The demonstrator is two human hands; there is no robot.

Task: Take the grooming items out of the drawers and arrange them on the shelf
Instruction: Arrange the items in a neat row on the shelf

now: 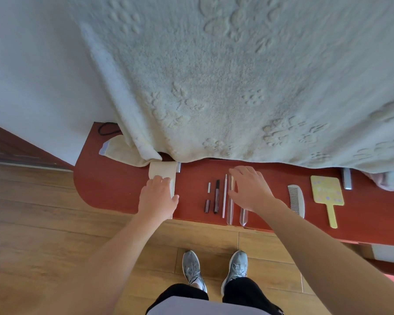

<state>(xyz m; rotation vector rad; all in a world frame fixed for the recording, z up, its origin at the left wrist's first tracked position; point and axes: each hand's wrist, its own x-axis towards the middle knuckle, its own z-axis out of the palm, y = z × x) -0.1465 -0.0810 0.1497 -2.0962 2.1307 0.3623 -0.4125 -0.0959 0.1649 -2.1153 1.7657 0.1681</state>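
Shoes (215,270) on wood floor (43,223).

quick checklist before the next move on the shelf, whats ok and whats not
1. Left hand flat on the folded cloth: ok.
2. Right hand over the clear sticks, grip: cannot tell.
3. Pens lined up parallel: ok.
4. Comb and yellow mirror lie apart, untouched: ok.
5. Stick tips sit at the shelf front edge: not ok.
6. Hanging towel hides the shelf's back: cannot tell.
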